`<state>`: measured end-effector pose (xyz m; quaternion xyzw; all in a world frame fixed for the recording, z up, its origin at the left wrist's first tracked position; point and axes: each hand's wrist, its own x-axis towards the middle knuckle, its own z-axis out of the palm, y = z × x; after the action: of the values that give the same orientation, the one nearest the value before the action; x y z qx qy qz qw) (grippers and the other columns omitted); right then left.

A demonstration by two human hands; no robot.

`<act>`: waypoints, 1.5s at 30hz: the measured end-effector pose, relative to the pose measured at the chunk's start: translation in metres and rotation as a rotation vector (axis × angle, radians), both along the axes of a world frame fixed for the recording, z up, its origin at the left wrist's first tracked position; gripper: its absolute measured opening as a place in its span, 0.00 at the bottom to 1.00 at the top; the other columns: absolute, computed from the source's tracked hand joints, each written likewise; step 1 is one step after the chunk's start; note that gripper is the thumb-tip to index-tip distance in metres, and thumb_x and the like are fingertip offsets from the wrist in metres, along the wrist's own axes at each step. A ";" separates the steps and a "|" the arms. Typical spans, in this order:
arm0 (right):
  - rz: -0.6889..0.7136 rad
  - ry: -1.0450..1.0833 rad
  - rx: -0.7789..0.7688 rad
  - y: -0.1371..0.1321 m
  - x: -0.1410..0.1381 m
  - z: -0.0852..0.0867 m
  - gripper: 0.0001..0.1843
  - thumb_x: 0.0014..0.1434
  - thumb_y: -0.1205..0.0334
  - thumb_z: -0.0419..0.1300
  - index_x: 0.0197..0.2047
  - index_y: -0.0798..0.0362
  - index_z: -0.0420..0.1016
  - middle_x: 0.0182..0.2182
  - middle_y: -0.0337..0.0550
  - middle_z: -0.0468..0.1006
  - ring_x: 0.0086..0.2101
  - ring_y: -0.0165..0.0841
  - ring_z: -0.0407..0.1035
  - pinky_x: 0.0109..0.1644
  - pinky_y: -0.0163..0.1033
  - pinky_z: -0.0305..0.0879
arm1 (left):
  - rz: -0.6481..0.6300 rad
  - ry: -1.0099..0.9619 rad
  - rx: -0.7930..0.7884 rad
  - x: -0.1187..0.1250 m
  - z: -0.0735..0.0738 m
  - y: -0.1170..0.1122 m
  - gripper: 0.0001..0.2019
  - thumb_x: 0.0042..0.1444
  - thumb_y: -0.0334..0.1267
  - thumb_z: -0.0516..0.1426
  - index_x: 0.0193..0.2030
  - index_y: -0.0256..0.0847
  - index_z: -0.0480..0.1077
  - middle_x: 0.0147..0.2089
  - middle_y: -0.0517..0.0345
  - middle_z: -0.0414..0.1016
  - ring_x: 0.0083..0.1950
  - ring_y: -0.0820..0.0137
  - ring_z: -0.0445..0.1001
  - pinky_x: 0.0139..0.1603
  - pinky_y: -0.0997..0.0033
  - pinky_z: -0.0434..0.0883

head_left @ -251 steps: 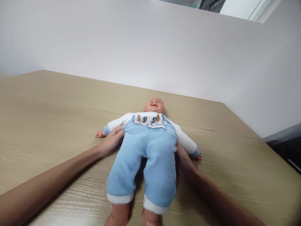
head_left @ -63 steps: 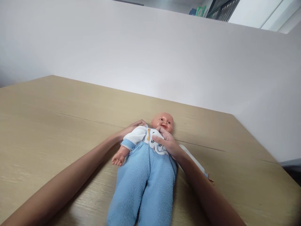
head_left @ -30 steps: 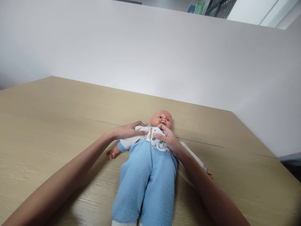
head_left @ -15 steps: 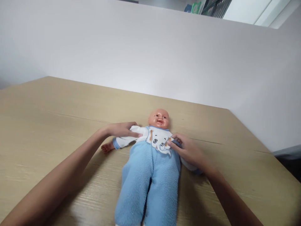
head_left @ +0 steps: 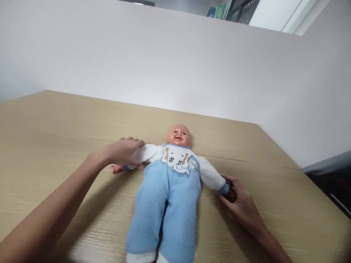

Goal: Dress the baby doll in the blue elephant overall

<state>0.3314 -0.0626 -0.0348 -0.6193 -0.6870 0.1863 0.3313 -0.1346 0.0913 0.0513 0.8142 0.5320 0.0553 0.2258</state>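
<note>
My right hand (head_left: 230,187) pinches the blue cuff (head_left: 225,189); my left hand (head_left: 119,151) spans the other sleeve (head_left: 152,151), whether gripping I cannot tell. Both have moved outward from the chest (head_left: 177,161), so work seems now at the sleeves. The doll (head_left: 170,179) lies face-up on the table (head_left: 68,117).

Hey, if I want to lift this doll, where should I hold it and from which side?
I'd take the doll by its torso, just below the arms, left hand coming from the left and right hand from the right. It lies face up with its white sleeves spread outward, leaving both flanks accessible; the torso looks broader than the sleeves or head.
</note>
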 end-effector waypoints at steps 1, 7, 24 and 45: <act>-0.014 0.056 -0.024 0.001 0.001 0.002 0.27 0.65 0.45 0.70 0.63 0.44 0.73 0.53 0.52 0.84 0.48 0.51 0.81 0.54 0.57 0.79 | -0.037 -0.038 0.120 0.008 0.006 -0.007 0.32 0.50 0.63 0.71 0.55 0.46 0.77 0.55 0.45 0.81 0.62 0.41 0.74 0.65 0.46 0.67; -0.094 0.361 0.030 0.019 0.001 0.015 0.30 0.54 0.45 0.78 0.54 0.44 0.75 0.51 0.51 0.83 0.49 0.50 0.80 0.55 0.55 0.78 | -0.305 -0.386 0.424 0.107 0.020 -0.046 0.18 0.75 0.52 0.59 0.64 0.45 0.71 0.64 0.49 0.77 0.68 0.53 0.70 0.70 0.54 0.68; 0.070 0.722 0.121 0.094 -0.088 0.026 0.25 0.55 0.55 0.78 0.48 0.43 0.69 0.41 0.37 0.78 0.41 0.38 0.73 0.47 0.43 0.72 | -0.588 -0.562 0.656 0.160 -0.037 -0.032 0.17 0.82 0.42 0.47 0.57 0.40 0.76 0.54 0.46 0.82 0.55 0.61 0.77 0.58 0.61 0.74; 0.164 0.877 -0.083 0.057 -0.097 0.003 0.17 0.71 0.39 0.64 0.41 0.44 0.81 0.45 0.45 0.78 0.52 0.46 0.72 0.65 0.53 0.70 | -0.191 -0.584 0.406 0.163 -0.033 -0.027 0.15 0.78 0.51 0.54 0.49 0.43 0.74 0.46 0.52 0.81 0.49 0.59 0.78 0.51 0.58 0.70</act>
<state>0.2341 -0.0058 -0.0314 -0.4379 -0.5203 0.4846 0.5502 0.0288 0.0645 0.0186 0.8382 0.3450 0.3686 0.2060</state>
